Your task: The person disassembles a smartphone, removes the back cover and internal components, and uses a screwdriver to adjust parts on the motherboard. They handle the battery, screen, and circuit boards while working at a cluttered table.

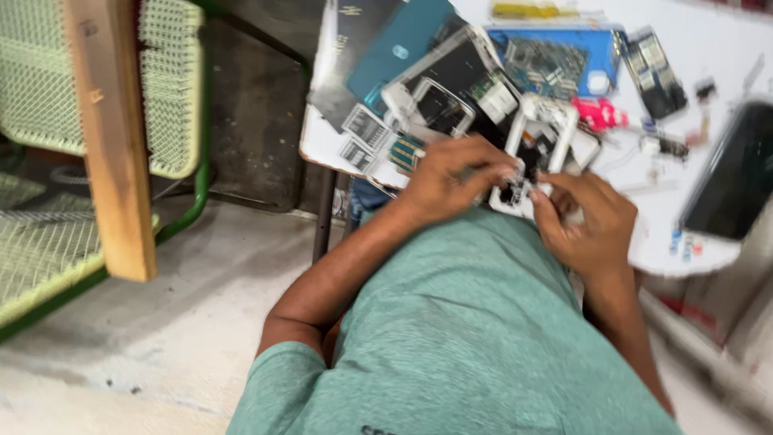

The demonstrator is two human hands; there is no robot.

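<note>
My left hand (451, 179) and my right hand (586, 225) meet over a white phone frame (541, 133) with dark parts inside, at the near edge of a white table (326, 141). Both hands grip the lower end of the frame, fingertips pinching it from either side. My green shirt fills the bottom of the view and hides the table edge below the hands. The picture is blurred by motion.
Several opened phones and parts cover the table: a teal back cover (398, 48), a blue mat with a circuit board (555, 60), a pink tool (600, 114), a dark screen (737, 173) at right. A green mesh chair with a wooden post (109, 137) stands left on the concrete floor.
</note>
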